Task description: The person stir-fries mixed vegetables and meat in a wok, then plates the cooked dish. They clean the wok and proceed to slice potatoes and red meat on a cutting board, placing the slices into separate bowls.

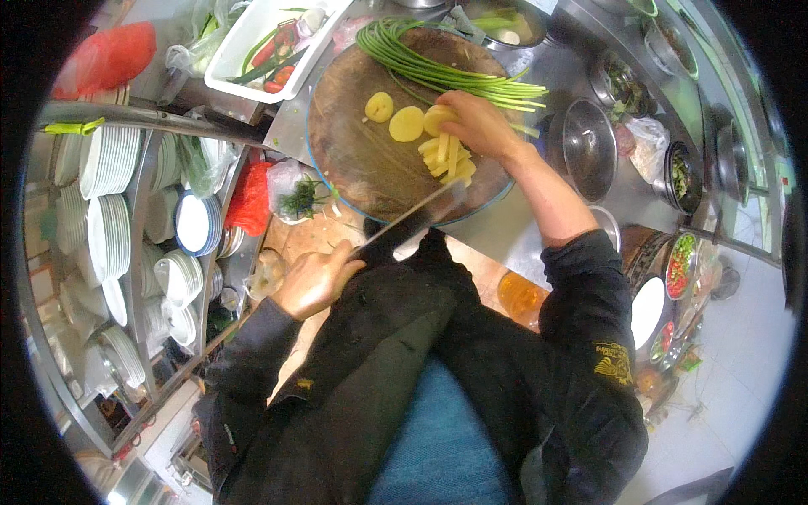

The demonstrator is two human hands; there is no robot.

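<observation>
My left hand (319,278) grips the handle of a kitchen cleaver (413,221). Its broad blade reaches over the near edge of a round wooden chopping board (353,170), with the tip beside a pile of potato strips (448,159). My right hand (476,123) has its fingertips on a peeled potato piece (438,118) just above that pile. Two more cut potato pieces, a larger one (406,124) and a smaller one (379,107), lie to its left. A bundle of long green stalks (435,66) curves across the far side of the board.
A white tray (218,79) of vegetables stands at the upper left. Stacked plates (110,237) fill the left shelves. Right of the board are a metal bowl (590,145) and a clear bag (648,148). Below the counter shows an orange container (521,297).
</observation>
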